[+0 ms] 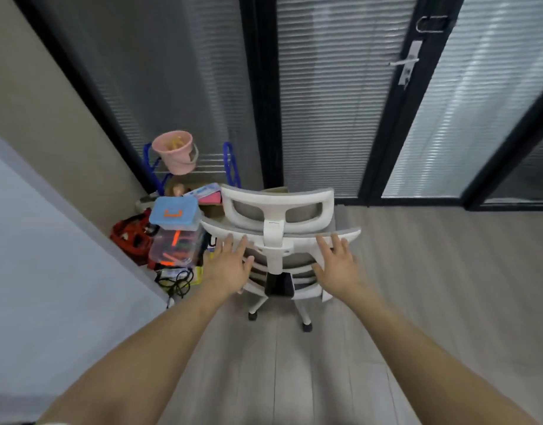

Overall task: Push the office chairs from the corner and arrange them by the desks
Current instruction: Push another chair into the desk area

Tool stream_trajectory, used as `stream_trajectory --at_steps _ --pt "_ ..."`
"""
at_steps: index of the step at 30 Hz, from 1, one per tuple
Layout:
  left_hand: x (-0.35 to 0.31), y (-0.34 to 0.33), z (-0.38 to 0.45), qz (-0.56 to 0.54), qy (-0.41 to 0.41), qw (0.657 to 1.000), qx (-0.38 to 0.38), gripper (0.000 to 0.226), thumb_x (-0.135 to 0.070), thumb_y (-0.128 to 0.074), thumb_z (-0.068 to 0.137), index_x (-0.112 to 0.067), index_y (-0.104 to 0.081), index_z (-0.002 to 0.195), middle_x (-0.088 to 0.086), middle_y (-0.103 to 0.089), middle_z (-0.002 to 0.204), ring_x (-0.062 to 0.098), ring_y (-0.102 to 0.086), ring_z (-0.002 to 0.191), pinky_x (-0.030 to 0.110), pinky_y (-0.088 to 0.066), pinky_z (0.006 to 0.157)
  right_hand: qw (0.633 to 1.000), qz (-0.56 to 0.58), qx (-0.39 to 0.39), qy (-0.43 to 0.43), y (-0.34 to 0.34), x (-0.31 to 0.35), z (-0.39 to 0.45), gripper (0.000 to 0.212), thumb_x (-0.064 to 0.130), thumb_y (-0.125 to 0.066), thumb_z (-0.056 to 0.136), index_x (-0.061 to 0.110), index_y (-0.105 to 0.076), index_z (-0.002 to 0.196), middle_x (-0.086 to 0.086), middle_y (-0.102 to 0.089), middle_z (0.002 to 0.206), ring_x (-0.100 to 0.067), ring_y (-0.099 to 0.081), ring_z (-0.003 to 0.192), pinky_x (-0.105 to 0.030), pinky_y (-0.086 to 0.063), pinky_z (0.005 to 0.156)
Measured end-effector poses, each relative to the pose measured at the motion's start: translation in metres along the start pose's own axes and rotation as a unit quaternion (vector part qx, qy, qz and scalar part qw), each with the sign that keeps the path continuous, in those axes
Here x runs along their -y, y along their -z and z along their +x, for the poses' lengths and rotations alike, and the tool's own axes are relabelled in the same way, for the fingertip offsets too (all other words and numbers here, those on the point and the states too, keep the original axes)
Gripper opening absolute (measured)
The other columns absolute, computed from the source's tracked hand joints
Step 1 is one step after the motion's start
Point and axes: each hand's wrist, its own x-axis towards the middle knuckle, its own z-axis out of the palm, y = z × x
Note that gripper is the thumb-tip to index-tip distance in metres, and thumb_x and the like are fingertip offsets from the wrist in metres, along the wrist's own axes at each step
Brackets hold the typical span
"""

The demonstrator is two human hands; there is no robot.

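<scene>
A white plastic office chair with grey mesh panels (pixel 277 237) stands on the pale wood-plank floor (pixel 417 286) with its back toward the camera; both arms reach out to it, and the left hand (pixel 227 265) and the right hand (pixel 339 265) lie over the rear of the backrest on either side of its white central spine; the fingers of both hands are straight and spread wide, curled round nothing; their tips reach up to the curved top rail of the backrest, but whether they press on it or hang just short of it cannot be told, as the picture is blurred there. The chair has a curved white headrest frame with two grey mesh windows above the backrest, a dark block low on the spine, and white legs ending in black castors.

The chair stands in the corner of the room, just right of a heap of stored things: a clear plastic storage box with a light blue lid (pixel 175 237), a red and black bag (pixel 132 237), a tangle of black cable (pixel 175 282), and farther back a pink plastic bucket (pixel 175 151) on a blue-framed wire rack (pixel 230 164); behind stand dark-framed glass partitions with blinds and a door with a silver lever handle (pixel 406 62).
</scene>
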Motion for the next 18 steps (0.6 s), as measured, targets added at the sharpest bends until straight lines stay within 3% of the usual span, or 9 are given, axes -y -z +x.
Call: stream_trajectory --at_steps 4,10,15,18 --pt "0.026 0.012 0.030 -0.006 -0.031 0.998 0.058 0.066 -0.060 -0.021 0.107 -0.041 0.006 0.164 0.004 0.017 0.172 0.034 0.012 0.158 0.060 0.002 0.125 0.999 -0.029 0.020 -0.019 0.005 0.016 0.019 0.077 0.047 -0.043 0.105 0.035 0.005 0.165 -0.006 0.010 0.173 -0.036 0.008 0.159 -0.060 -0.015 0.126" --pt "0.052 0.012 0.064 0.001 -0.064 0.992 0.111 0.067 -0.069 -0.018 0.103 -0.052 0.015 0.158 0.001 0.026 0.170 0.034 0.022 0.156 0.068 0.007 0.122 0.993 -0.079 0.083 -0.032 0.005 0.020 0.040 0.078 0.054 -0.040 0.105 0.040 0.008 0.164 -0.005 0.014 0.173 -0.032 0.016 0.158 -0.062 -0.006 0.125" --pt "0.061 0.002 0.065 -0.011 -0.088 0.989 0.116 0.069 -0.075 -0.020 0.099 -0.057 0.015 0.156 -0.003 0.029 0.169 0.034 0.026 0.155 0.075 0.008 0.117 0.996 -0.067 0.039 -0.041 -0.013 0.018 0.027 0.077 0.058 -0.040 0.103 0.043 0.006 0.163 -0.001 0.010 0.173 -0.027 0.017 0.158 -0.059 0.001 0.127" --pt "0.059 -0.003 0.057 -0.024 -0.091 0.989 0.114 0.070 -0.072 -0.023 0.101 -0.056 0.017 0.155 -0.002 0.030 0.168 0.034 0.030 0.153 0.073 0.007 0.119 0.996 -0.080 0.026 -0.037 -0.015 0.011 0.017 0.078 0.060 -0.041 0.102 0.046 0.007 0.161 0.002 0.007 0.173 -0.025 0.015 0.159 -0.056 -0.003 0.128"
